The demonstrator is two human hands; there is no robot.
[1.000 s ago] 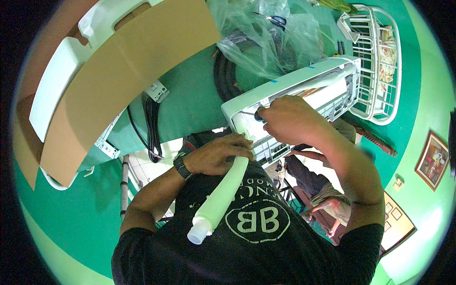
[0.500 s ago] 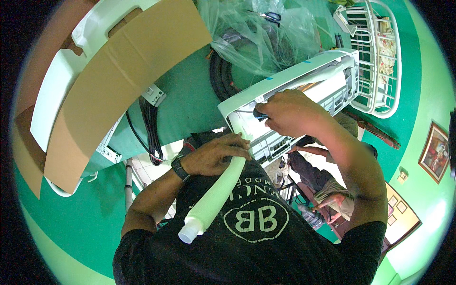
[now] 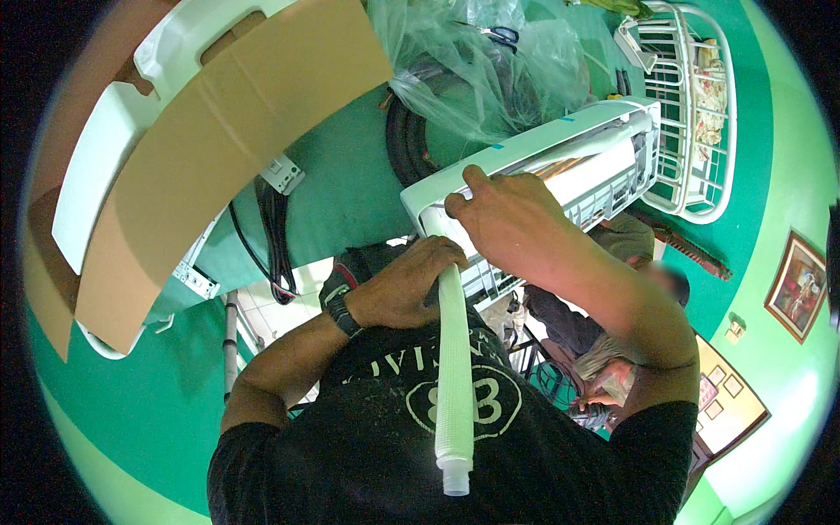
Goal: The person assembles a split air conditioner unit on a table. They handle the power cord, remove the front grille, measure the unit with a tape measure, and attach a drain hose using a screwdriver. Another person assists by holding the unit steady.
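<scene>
A pale greenish-white hose (image 3: 454, 376), clad in a textured sleeve and ending in a bare, translucent mouth, runs nearly straight, its far end in the grasp of the left hand (image 3: 407, 284). Just beyond lies a long white air conditioner (image 3: 525, 150), slanted, its inside exposed, copper-coloured strips showing, two blue patches along its upper edge.

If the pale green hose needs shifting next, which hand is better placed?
Probably the left hand: its fingers are at the upper part of the pale green, textured, tubular hose. The right hand is over the left end of the long white plastic air-conditioner unit, apart from the hose.
</scene>
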